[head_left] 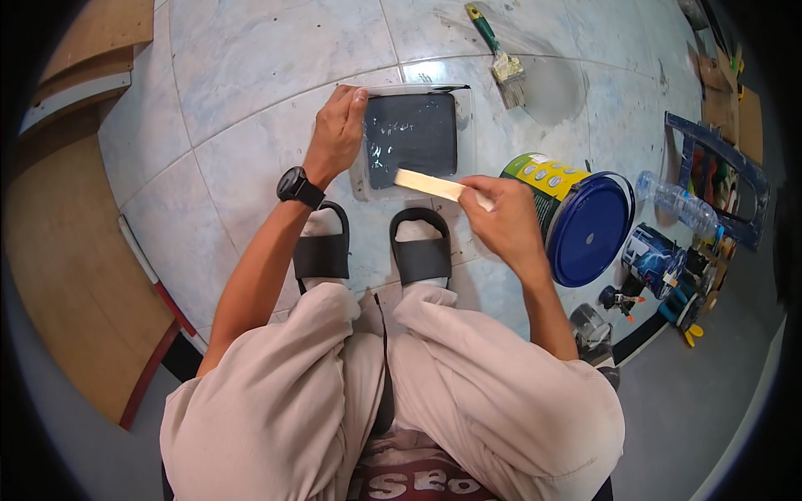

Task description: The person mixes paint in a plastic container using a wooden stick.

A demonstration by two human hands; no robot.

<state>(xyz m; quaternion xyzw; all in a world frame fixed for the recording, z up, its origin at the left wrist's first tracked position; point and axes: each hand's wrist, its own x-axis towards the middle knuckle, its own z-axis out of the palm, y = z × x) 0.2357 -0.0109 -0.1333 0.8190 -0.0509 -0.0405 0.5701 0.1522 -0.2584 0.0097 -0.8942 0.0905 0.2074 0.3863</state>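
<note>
Looks like the stirring step — left hand [338,129] pinches the clear tray [465,142] on the floor [242,150] by its far-left corner; right hand [504,219] pinches the wooden stick [430,184], tip over the dark liquid [418,138] by the near edge — next stroke needs the tray steady.

Tray [465,150] on the floor [251,67] — bucket [572,219] to its right, brush [502,67] beyond the bucket.

Floor tiles [242,75] (pale) bear tray [464,142], brush [501,62] — and bucket [576,225].

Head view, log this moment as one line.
left hand: gripping container corner; right hand: holding flat stick, tip at dark contents; brush: on floor
</note>
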